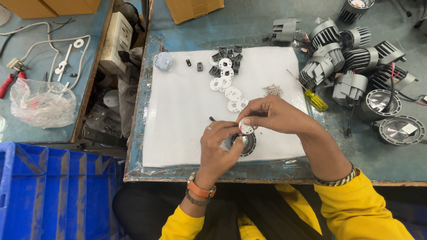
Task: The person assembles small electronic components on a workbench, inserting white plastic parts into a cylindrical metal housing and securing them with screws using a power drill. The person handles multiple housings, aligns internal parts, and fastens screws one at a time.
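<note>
My left hand [219, 146] grips a round grey lamp housing [247, 144] that rests on the white foam sheet [178, 106]. Just above that housing, my right hand [271, 116] pinches a small white disc [246, 128] with red marks. Both hands meet over the front right part of the sheet. More white discs [227, 84] lie scattered behind my hands, next to a heap of small black clips [226, 58]. A small pile of screws [272, 90] sits near the sheet's right edge.
Several grey finned lamp housings [351, 58] crowd the bench's right side. A yellow-handled screwdriver [315, 98] lies beside them. A blue plastic crate [53, 191] stands at lower left. The neighbouring bench holds a plastic bag [42, 104], white cables and red pliers [9, 82].
</note>
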